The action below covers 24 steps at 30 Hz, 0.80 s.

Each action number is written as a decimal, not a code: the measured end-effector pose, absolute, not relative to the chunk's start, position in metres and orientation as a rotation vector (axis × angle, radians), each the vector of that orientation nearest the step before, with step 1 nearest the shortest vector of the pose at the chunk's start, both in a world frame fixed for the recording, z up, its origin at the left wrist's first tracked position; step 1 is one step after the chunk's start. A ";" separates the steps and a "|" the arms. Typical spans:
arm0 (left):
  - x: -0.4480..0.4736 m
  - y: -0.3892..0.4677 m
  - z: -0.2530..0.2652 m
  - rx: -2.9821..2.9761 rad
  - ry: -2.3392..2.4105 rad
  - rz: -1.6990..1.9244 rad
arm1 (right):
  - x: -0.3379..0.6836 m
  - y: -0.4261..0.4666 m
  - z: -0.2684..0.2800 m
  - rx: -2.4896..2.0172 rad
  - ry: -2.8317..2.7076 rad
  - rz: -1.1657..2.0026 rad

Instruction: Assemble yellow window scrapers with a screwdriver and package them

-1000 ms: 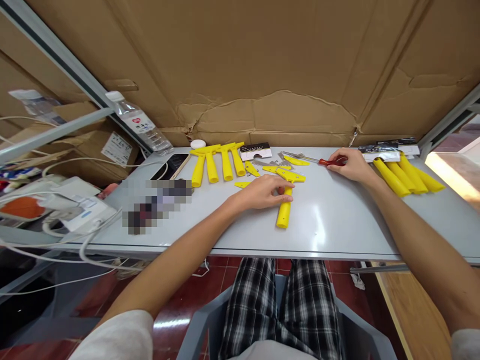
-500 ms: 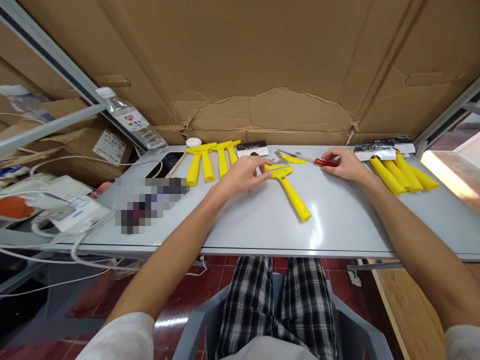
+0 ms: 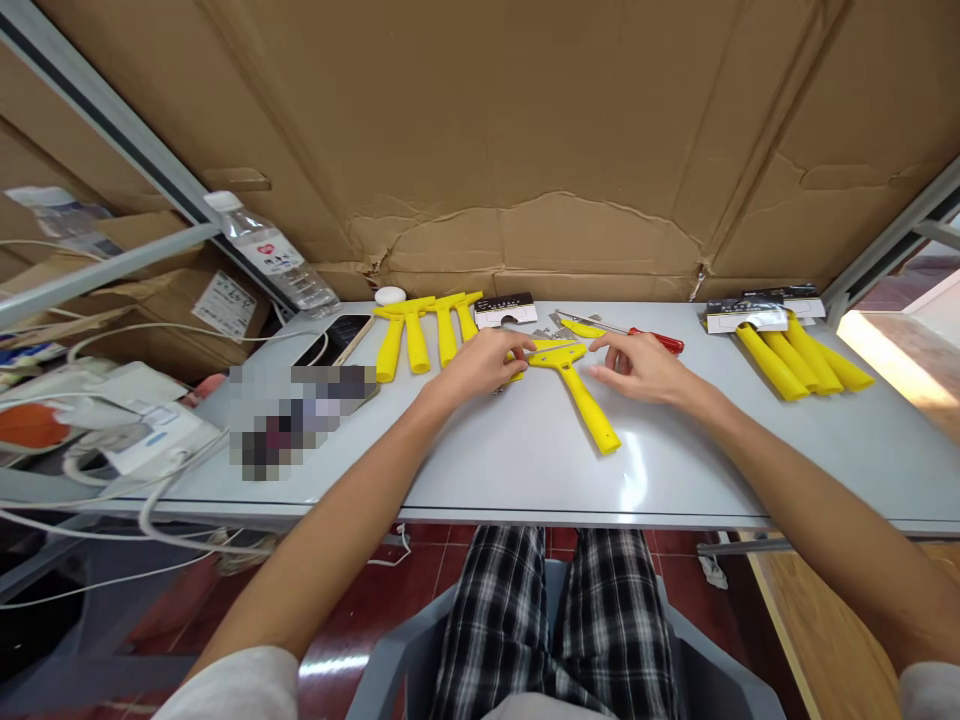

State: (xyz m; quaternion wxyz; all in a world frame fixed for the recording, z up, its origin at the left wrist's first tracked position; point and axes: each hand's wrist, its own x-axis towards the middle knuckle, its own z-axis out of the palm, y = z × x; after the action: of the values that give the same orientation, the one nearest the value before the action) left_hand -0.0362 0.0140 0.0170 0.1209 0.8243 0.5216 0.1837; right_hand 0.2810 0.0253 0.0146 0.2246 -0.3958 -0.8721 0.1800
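A yellow scraper (image 3: pixel 589 408) lies on the table with its handle slanting toward me. A thin metal strip (image 3: pixel 553 349) rests across its head. My left hand (image 3: pixel 484 362) is closed around the left end of that head, and its fingers hide part of it. Just off the head's right end, my right hand (image 3: pixel 634 367) holds nothing, its fingers apart and curved. Behind the right hand lies a screwdriver (image 3: pixel 657 341) with a red handle. A loose yellow head piece (image 3: pixel 582 328) and some flat metal pieces (image 3: pixel 564 320) lie beyond the scraper.
Several yellow scrapers (image 3: pixel 417 340) stand in a row at the left, near a phone (image 3: pixel 346 335) and a round white lid (image 3: pixel 390 296). Yellow handles (image 3: pixel 772 362) with black-and-white cards (image 3: pixel 746 315) lie at the right. A plastic bottle (image 3: pixel 277 255) leans at the left; cardboard (image 3: pixel 570 130) closes the back.
My right hand has let go of the screwdriver, which now lies on the table, and has moved left toward the scraper's head. The left hand stays at the head. The view has shifted slightly.
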 end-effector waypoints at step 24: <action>0.014 -0.061 -0.004 2.579 1.501 0.646 | 0.287 0.035 -0.007 -1.122 -2.608 0.451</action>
State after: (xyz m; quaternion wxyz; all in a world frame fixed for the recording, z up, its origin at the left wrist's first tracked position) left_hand 0.0137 -0.0615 -0.0035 0.0443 0.8438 0.4913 0.2114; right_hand 0.2865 0.0349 -0.0067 0.1332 -0.3869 -0.8991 0.1554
